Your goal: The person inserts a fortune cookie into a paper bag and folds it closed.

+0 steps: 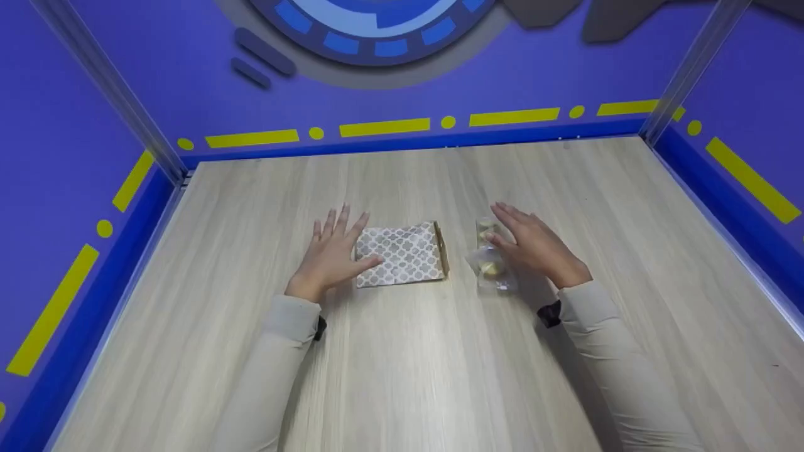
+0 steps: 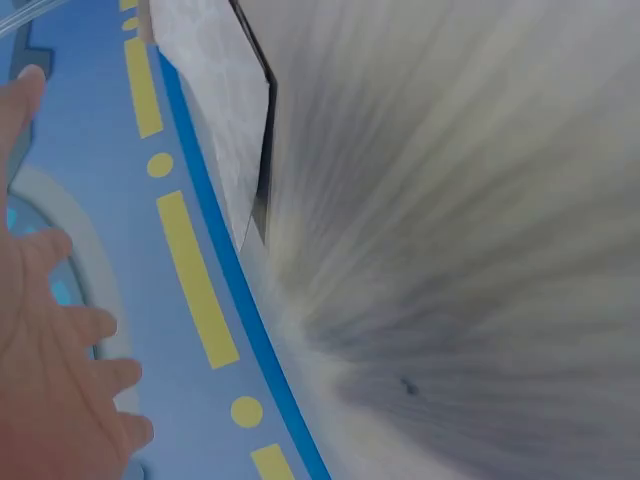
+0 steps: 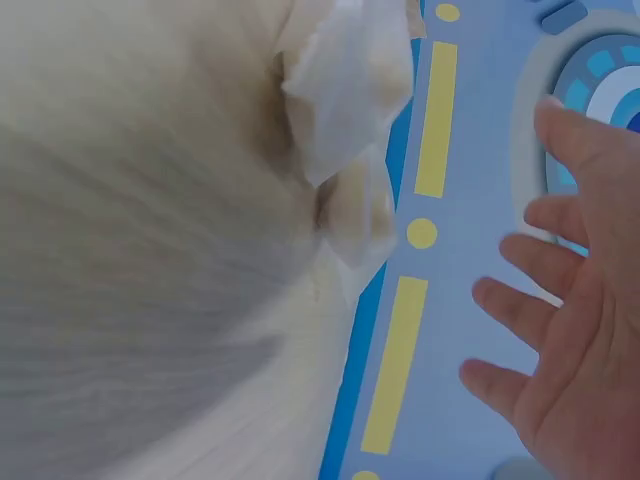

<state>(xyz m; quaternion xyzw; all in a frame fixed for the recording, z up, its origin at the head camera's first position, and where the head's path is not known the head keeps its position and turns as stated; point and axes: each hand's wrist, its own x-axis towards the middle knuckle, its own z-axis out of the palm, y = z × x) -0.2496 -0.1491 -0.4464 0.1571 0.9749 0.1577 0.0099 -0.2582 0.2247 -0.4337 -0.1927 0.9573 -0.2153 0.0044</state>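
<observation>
A flat paper bag [image 1: 402, 254] with a grey-and-white quatrefoil pattern lies on the table, its brown-edged mouth facing right. My left hand [image 1: 333, 251] is spread over the bag's left end, thumb overlapping the pattern in the head view. To the right of the bag lie two small clear packets with pale yellowish pieces inside, a nearer packet [image 1: 493, 270] and a farther packet [image 1: 485, 227]. Above their right side hovers my right hand [image 1: 534, 245], fingers extended and holding nothing. In the right wrist view both packets [image 3: 350, 90] show beside the outstretched right hand [image 3: 570, 290].
The wood-grain table [image 1: 402, 364] is bordered by a blue back wall [image 1: 188, 75] with yellow dashes and dots. Side walls rise at left and right, with metal posts [image 1: 691, 69] at the back corners. Dark bands circle both wrists below beige sleeves.
</observation>
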